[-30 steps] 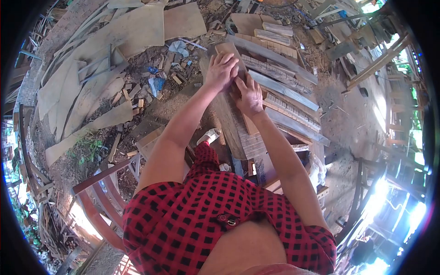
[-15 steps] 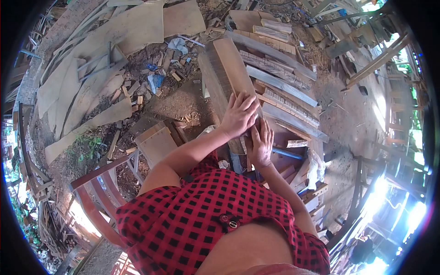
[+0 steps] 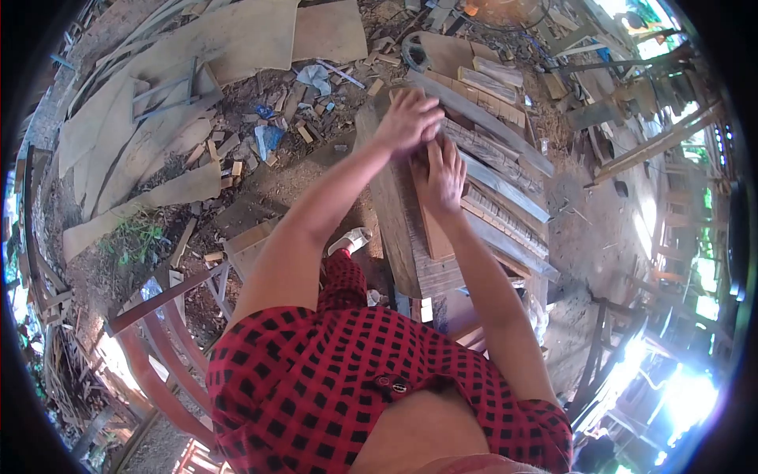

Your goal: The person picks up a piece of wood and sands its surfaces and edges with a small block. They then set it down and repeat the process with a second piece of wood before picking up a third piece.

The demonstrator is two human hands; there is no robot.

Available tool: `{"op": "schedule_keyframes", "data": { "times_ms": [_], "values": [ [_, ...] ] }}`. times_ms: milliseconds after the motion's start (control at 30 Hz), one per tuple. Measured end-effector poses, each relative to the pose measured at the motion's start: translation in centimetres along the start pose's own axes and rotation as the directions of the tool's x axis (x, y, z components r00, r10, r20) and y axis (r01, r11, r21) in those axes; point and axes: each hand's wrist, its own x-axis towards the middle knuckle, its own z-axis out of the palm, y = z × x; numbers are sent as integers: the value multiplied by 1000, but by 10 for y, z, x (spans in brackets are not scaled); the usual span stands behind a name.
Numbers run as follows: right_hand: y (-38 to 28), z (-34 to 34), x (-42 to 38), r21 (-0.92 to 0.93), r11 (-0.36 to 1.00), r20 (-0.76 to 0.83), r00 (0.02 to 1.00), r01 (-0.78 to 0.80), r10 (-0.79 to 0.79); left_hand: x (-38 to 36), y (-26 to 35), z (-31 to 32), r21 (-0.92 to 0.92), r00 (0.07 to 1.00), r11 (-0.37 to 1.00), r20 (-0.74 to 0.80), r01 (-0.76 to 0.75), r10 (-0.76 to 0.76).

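A light brown wooden board (image 3: 430,231) lies lengthwise on a thick, weathered timber bench (image 3: 389,217) in front of me. Toward the board's far end, my left hand (image 3: 408,122) is closed, its fingers curled down over the top. Just nearer and to the right, my right hand (image 3: 440,174) presses with bent fingers, close against the left. Whatever lies under both palms is hidden, and the left fingers are slightly blurred.
Several grey planks (image 3: 505,182) lie side by side to the right of the bench. Large plywood sheets (image 3: 237,39) cover the ground at far left, near wood scraps and a blue scrap (image 3: 268,140). A wooden chair (image 3: 162,332) stands at near left.
Both hands have moved away from my body along the board, toward its far end. The near part of the board now shows between my arms. My view has shifted slightly.
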Motion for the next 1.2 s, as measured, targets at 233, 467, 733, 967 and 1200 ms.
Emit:
{"op": "schedule_keyframes", "data": {
  "times_ms": [233, 467, 733, 967, 1200],
  "values": [
    [2, 33, 79, 28, 1000, -35, 999, 10, -9, 50, -58, 2, -22, 992, 992, 24, 124, -124],
    [0, 3, 5, -5, 998, -26, 998, 57, -57, 1, 6, -13, 147, 995, 988, 81, 40, -53],
    [-6, -59, -152, -85, 990, 31, 993, 116, -114, -111, 136, -35, -101, 999, 995, 40, 25, -21],
    [-6, -47, -132, 1, 996, 102, 991, 91, -91, -99, 107, -31, -178, 999, 984, 32, 26, -21],
    [-1, 22, 36, -6, 990, 64, 988, 141, -140, 2, -34, -9, 21, 992, 992, -26, 127, -127]
  ]
}}
